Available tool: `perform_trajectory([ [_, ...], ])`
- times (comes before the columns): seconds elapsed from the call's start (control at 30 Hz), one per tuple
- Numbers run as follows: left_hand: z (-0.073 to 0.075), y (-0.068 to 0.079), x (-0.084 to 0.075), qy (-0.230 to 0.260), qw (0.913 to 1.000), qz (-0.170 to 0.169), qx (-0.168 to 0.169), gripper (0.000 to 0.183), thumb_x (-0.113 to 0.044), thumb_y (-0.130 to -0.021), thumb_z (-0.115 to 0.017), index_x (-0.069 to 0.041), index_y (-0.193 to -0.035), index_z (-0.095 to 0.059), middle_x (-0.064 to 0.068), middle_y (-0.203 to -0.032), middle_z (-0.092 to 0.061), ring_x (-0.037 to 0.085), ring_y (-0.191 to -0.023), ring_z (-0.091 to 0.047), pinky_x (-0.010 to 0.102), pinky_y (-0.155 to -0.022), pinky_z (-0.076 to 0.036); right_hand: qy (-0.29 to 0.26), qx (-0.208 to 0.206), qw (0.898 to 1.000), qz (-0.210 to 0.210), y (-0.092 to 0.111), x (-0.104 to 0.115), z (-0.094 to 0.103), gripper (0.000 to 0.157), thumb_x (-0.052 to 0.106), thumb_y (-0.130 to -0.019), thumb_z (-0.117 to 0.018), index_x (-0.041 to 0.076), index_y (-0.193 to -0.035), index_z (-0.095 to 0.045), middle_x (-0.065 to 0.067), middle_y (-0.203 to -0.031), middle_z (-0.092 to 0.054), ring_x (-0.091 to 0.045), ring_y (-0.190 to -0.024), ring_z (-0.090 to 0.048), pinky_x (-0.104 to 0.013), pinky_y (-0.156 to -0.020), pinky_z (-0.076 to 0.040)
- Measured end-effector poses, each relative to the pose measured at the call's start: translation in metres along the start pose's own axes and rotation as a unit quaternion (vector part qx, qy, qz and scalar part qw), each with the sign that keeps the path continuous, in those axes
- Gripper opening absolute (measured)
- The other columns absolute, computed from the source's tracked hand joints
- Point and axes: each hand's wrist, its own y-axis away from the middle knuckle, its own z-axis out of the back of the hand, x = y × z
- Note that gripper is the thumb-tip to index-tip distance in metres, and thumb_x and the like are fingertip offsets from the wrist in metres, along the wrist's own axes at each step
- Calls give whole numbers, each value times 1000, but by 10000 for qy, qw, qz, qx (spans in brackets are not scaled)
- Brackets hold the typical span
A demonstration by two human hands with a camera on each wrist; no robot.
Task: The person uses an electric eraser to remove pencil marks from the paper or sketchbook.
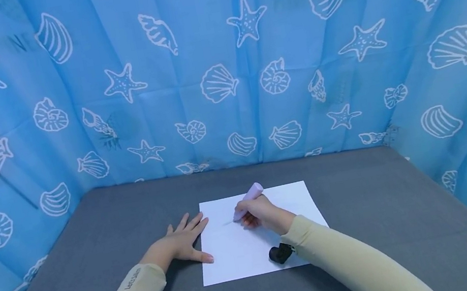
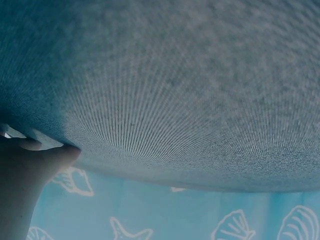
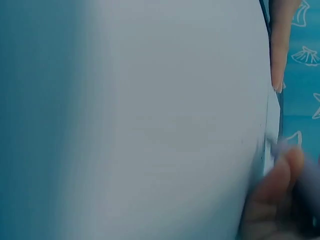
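Note:
A white sheet of paper (image 1: 233,253) lies on the grey table. My right hand (image 1: 262,211) grips a lilac marker (image 1: 253,191), its tip down at the sheet's upper left part. A short, faint line (image 1: 228,223) runs left from that tip. In the right wrist view the marker (image 3: 282,147) appears blurred between thumb and fingers. With fingers spread, my left hand (image 1: 180,242) rests at the paper's left edge, fingertips and thumb tip just over it. The left wrist view catches only part of the left hand (image 2: 30,165) at its lower left.
The grey cloth-covered table (image 1: 373,204) spreads around the sheet on all sides. A small black device (image 1: 281,253) shows under the right sleeve cuff, over the paper's lower part. A blue curtain (image 1: 203,21) with white shells and starfish hangs behind and at both sides.

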Motion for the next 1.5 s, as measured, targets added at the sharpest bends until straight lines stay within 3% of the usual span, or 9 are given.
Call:
perform_trajectory([
  [0.4, 3, 3, -1, 38, 10000, -16, -7, 110, -69, -73, -69, -18, -157, -19, 7, -163, -8, 40, -146, 1, 70, -108, -2, -140, 172, 9997, 57, 0, 1, 0, 23, 13, -87, -62, -5, -102, -57, -10, -66, -58, -13, -49, -53, -22, -48, -48],
  [0.97, 5, 2, -4, 1, 10000, -8, 33, 111, -70, -73, -69, -18, -157, -18, 7, -163, -7, 40, -146, 2, 70, -108, -2, -73, -45, 10000, 36, -2, 2, -4, 21, 11, -84, -67, -3, -97, -58, -7, -61, -55, -12, -46, -51, -21, -45, -43],
  [1.5, 3, 0, 0, -7, 10000, -44, 87, 111, -70, -75, -68, -17, -157, -16, 7, -163, -6, 40, -146, 2, 71, -107, -2, -7, 222, 9998, 19, -3, 2, -4, 22, 13, -86, -66, -4, -99, -59, -8, -64, -56, -13, -48, -51, -22, -47, -45],
])
